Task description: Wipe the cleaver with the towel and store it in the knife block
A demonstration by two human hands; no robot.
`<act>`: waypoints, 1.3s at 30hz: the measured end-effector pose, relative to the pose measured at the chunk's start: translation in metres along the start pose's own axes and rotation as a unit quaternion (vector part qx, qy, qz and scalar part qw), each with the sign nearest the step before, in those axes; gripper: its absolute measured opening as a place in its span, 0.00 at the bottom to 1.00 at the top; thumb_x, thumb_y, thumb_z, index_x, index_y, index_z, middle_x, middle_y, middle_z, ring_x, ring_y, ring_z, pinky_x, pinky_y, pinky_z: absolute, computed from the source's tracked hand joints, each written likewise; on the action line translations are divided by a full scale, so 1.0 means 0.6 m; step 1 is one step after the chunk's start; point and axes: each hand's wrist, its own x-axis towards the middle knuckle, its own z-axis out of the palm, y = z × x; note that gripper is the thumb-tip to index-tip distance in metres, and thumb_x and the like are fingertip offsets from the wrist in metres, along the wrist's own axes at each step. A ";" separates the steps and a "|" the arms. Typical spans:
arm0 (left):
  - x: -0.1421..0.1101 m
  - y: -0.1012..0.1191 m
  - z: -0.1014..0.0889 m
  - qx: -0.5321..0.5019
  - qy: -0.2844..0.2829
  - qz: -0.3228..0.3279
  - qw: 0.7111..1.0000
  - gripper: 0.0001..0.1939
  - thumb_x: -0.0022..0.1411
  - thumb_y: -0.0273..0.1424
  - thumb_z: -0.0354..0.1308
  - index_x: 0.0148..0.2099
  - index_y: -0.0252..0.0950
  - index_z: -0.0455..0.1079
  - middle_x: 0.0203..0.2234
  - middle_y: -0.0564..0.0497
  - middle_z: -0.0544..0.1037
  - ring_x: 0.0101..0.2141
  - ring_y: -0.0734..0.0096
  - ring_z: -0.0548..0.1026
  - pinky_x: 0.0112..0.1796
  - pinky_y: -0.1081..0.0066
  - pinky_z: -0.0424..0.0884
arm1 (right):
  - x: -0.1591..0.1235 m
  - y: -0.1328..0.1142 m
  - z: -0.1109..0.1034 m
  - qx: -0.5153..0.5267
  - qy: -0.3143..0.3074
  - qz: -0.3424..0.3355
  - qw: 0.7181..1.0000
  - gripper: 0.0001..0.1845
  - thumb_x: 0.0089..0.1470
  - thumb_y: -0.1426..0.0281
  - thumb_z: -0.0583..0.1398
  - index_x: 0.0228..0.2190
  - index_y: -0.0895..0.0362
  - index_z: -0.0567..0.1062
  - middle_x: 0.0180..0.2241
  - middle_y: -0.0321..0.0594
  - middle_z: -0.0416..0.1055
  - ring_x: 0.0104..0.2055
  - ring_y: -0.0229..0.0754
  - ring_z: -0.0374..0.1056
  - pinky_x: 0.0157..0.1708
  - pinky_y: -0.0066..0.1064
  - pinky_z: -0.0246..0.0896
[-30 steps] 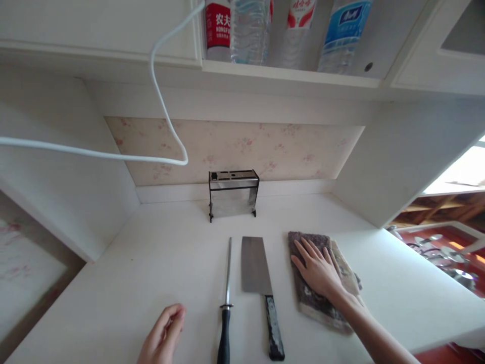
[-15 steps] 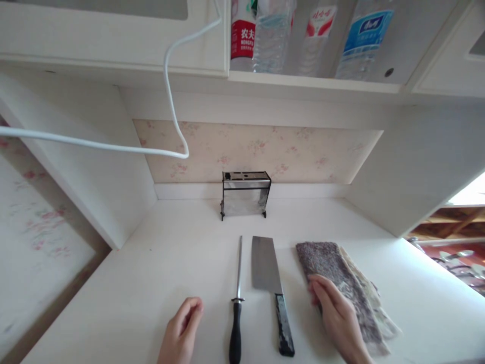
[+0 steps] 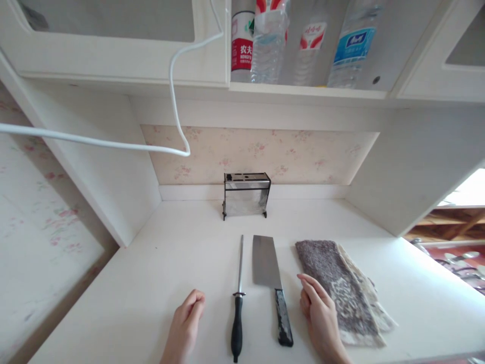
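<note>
A cleaver (image 3: 267, 260) with a worn black handle lies flat on the white counter, blade pointing away from me. To its left, roughly parallel, is a honing steel (image 3: 237, 323) with a black handle. My left hand (image 3: 186, 318) rests left of the steel, apart from it, fingers curled into a loose fist with nothing visible inside. Between the cleaver handle and a folded grey-brown towel (image 3: 341, 288) is my right hand (image 3: 320, 313), its fingers curled in and the thumb lying along them. It holds nothing that I can see, and it overlaps the towel's left edge in view.
A knife rack (image 3: 247, 197) of metal and clear panels stands at the back of the counter (image 3: 182, 237). Overhead, an open cabinet shelf holds several plastic bottles (image 3: 268, 50). A white cable (image 3: 174, 91) hangs at upper left. Side panels enclose the counter left and right.
My right hand has moved left, off the towel toward the cleaver handle. My left hand has risen slightly in view. The camera view has tilted a little upward; the tools stay put.
</note>
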 end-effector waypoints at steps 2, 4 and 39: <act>0.000 -0.001 0.000 -0.003 -0.005 -0.003 1.000 0.20 0.59 0.49 0.50 0.27 0.40 0.55 0.22 0.58 0.49 0.24 0.73 0.52 0.25 0.76 0.55 | -0.001 0.003 0.001 -0.008 0.008 -0.004 1.000 0.25 0.46 0.53 0.65 0.40 0.57 0.75 0.15 0.25 0.49 0.17 0.32 0.45 0.15 0.25 0.38; 0.000 -0.002 -0.001 -0.004 -0.017 -0.005 1.000 0.19 0.60 0.49 0.50 0.27 0.39 0.56 0.22 0.58 0.50 0.24 0.74 0.52 0.25 0.76 0.55 | -0.001 0.006 0.001 -0.027 0.008 -0.008 1.000 0.25 0.46 0.53 0.64 0.40 0.58 0.76 0.16 0.27 0.52 0.18 0.32 0.46 0.16 0.25 0.39; 0.003 0.009 -0.001 0.093 -0.045 0.013 0.995 0.21 0.58 0.51 0.53 0.30 0.39 0.69 0.19 0.56 0.61 0.22 0.72 0.59 0.24 0.75 0.58 | 0.008 -0.058 -0.008 -0.437 -0.224 -0.094 0.866 0.21 0.59 0.56 0.50 0.39 0.53 0.77 0.23 0.36 0.69 0.27 0.43 0.66 0.30 0.31 0.58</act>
